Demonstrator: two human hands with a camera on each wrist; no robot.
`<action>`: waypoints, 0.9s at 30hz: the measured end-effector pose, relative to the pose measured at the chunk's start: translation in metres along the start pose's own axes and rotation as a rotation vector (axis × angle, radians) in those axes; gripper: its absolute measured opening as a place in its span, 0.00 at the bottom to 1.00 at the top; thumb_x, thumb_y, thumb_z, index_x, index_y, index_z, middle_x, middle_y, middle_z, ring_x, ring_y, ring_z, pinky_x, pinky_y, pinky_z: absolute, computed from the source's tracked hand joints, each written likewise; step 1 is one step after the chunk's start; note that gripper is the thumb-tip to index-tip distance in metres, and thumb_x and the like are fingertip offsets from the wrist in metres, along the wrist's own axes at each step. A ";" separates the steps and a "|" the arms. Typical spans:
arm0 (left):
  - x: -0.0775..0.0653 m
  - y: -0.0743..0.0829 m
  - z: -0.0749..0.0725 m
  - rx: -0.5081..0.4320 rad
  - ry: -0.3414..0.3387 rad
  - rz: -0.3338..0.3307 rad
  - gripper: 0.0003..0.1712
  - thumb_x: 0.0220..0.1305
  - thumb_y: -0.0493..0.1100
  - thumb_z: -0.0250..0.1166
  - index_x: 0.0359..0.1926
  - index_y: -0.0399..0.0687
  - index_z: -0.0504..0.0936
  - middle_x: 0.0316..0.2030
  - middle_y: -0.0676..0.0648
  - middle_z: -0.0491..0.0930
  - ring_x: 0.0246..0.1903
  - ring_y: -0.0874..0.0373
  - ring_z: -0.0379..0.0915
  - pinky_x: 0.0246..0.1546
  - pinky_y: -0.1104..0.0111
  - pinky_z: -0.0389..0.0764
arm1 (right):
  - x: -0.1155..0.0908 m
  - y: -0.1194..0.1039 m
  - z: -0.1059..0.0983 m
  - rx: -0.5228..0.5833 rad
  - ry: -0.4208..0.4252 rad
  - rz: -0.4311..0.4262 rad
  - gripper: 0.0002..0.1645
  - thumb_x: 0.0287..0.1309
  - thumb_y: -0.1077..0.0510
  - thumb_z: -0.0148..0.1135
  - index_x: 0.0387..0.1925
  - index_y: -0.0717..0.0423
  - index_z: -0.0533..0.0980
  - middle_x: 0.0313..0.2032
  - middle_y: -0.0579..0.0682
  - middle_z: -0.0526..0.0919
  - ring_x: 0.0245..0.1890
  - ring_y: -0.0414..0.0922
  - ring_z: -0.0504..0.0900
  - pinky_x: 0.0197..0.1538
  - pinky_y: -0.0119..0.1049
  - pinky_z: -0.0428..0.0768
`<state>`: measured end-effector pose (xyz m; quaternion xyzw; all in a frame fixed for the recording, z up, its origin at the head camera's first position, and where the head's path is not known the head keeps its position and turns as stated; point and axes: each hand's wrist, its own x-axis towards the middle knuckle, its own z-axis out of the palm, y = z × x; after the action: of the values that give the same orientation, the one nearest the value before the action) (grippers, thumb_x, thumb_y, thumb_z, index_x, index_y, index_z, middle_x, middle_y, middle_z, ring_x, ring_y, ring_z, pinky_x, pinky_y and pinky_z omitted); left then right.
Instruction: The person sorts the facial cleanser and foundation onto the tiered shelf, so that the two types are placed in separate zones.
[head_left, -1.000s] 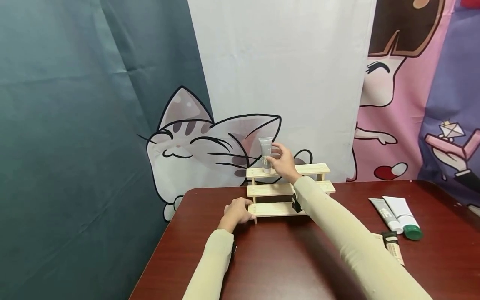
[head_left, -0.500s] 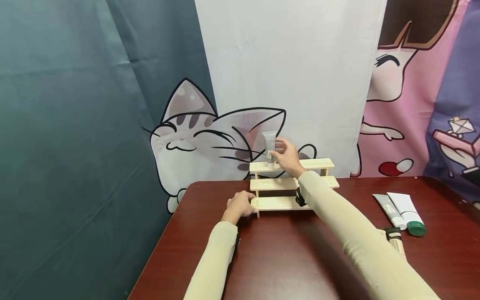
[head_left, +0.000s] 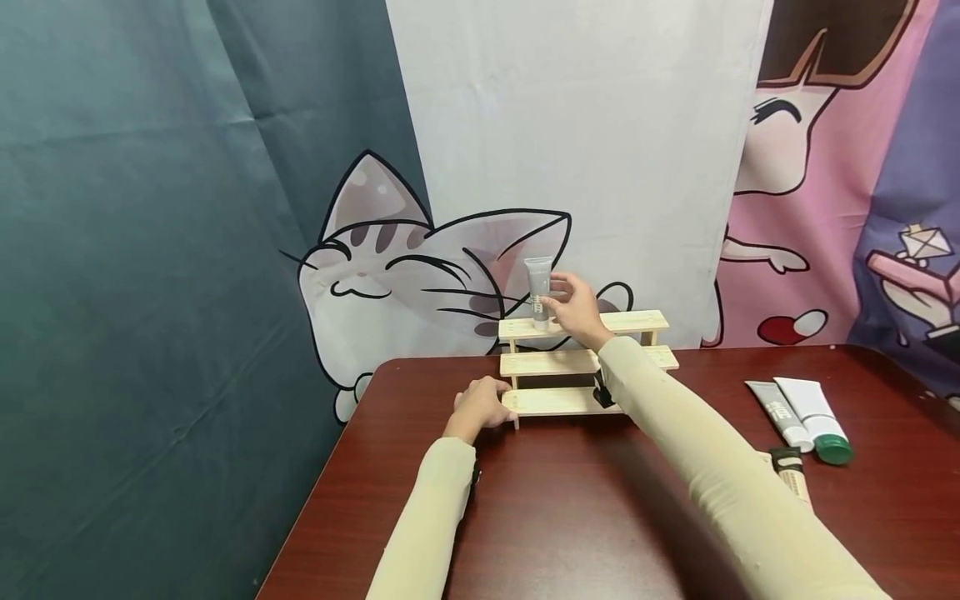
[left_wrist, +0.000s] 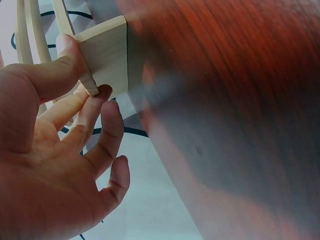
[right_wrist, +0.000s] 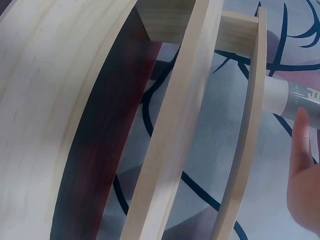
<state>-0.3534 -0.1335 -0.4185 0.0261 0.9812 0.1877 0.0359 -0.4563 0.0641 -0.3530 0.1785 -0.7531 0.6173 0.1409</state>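
1 grey tube [head_left: 538, 285] stands pinched in the right hand [head_left: 580, 312].

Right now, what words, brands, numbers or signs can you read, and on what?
No text is legible enough to quote.
Upright gray tube: print too blurred from the head camera, cut off in the right wrist view.
Lying gray tube: pale characters, too blurred.
Beige tube: print too small.
White tube: none I can make out.
Rack, backdrop: none seen.
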 end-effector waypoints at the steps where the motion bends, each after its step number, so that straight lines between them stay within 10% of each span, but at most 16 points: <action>1: 0.000 0.000 0.000 -0.004 0.001 0.001 0.28 0.53 0.50 0.77 0.57 0.62 0.83 0.54 0.49 0.81 0.52 0.49 0.76 0.50 0.53 0.70 | 0.000 0.000 -0.001 -0.003 0.002 -0.002 0.31 0.62 0.68 0.64 0.65 0.62 0.68 0.57 0.65 0.78 0.52 0.60 0.81 0.36 0.43 0.85; 27: 0.000 0.001 0.004 -0.013 0.011 -0.016 0.28 0.52 0.48 0.77 0.57 0.62 0.84 0.53 0.47 0.82 0.49 0.48 0.77 0.47 0.53 0.70 | -0.013 -0.004 -0.031 -0.024 -0.033 0.042 0.37 0.62 0.65 0.64 0.71 0.59 0.63 0.60 0.60 0.78 0.55 0.59 0.80 0.42 0.54 0.83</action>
<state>-0.3526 -0.1313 -0.4221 0.0172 0.9803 0.1942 0.0321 -0.4431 0.0948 -0.3487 0.1710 -0.7662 0.6082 0.1177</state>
